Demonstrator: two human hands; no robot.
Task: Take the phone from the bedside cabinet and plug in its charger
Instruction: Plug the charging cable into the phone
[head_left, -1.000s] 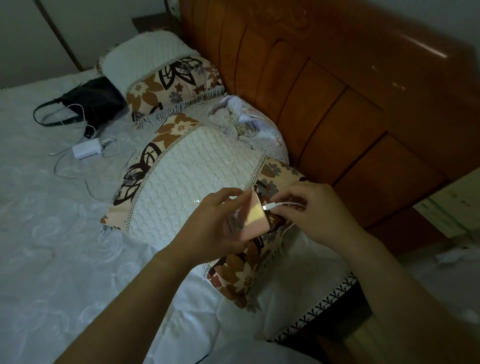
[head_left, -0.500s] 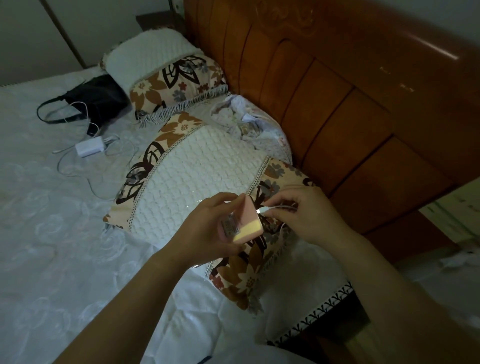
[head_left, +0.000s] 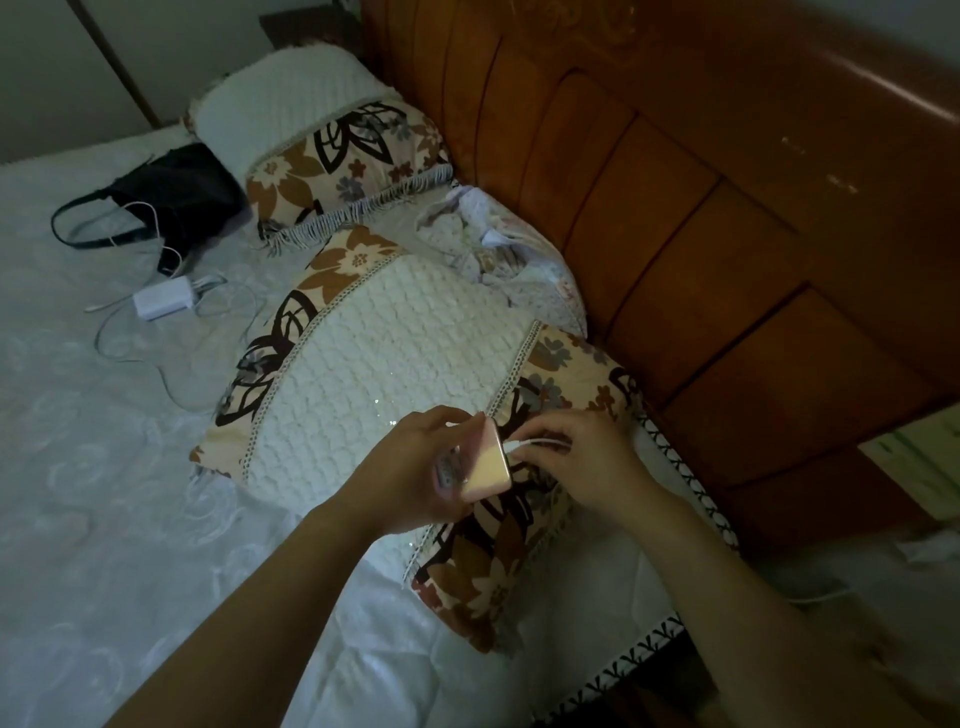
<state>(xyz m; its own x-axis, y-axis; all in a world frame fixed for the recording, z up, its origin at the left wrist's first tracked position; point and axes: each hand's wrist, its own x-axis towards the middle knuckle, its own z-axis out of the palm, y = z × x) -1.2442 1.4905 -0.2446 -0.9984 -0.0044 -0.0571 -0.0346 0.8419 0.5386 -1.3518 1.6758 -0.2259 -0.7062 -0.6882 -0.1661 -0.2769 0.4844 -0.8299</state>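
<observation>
phone (head_left: 485, 462) is already off the cabinet, gripped in the left hand (head_left: 410, 473) over the pillow (head_left: 374, 364) near the bed's headboard edge. right hand (head_left: 576, 457) pinches the plug (head_left: 515, 447) at its port; seating looks unfinished.

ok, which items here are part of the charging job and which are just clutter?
In the job:
- pink phone, in left hand
- white charger cable, plug pinched by right hand

Lying about:
- black handbag
- white power adapter
- two pillows
- crumpled cloth
</observation>
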